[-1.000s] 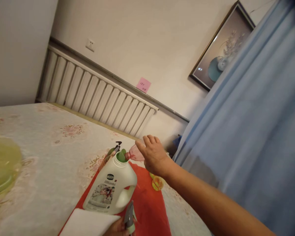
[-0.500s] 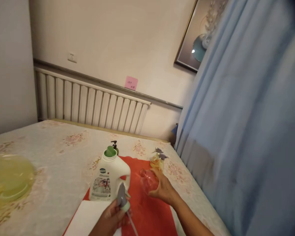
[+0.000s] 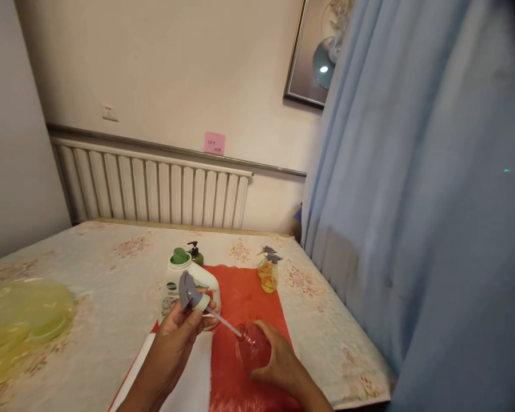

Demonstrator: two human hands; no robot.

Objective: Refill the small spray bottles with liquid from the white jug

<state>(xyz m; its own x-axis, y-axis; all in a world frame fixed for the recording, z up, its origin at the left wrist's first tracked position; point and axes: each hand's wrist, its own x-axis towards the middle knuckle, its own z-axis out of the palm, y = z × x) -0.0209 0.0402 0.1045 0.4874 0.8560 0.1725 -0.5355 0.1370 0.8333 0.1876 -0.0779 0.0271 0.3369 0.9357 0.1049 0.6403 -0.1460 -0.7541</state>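
Note:
My left hand (image 3: 175,337) is closed around a grey spray trigger head (image 3: 189,292) with a pale green collar, and its thin dip tube slants down to the right. My right hand (image 3: 278,357) grips a clear round bottle (image 3: 254,346), tilted with its mouth toward my left hand. The tube's tip is at the bottle's mouth; whether it is inside I cannot tell. Behind my left hand stands a white handled jug (image 3: 203,280) with a green cap in its neck. A red cloth (image 3: 234,303) and a white sheet (image 3: 195,377) lie beneath.
Two spray bottles with yellow liquid (image 3: 268,283) stand at the red cloth's far right corner. A dark pump bottle (image 3: 195,254) is behind the jug. Translucent yellow plastic (image 3: 30,315) lies at left on the flowered tablecloth (image 3: 107,309). A blue curtain (image 3: 390,200) hangs along the right.
The trigger head has risen and moved left, its tube now pointing at the bottle. My right hand has lowered the bottle and tilted its mouth toward the tube. The view has shifted.

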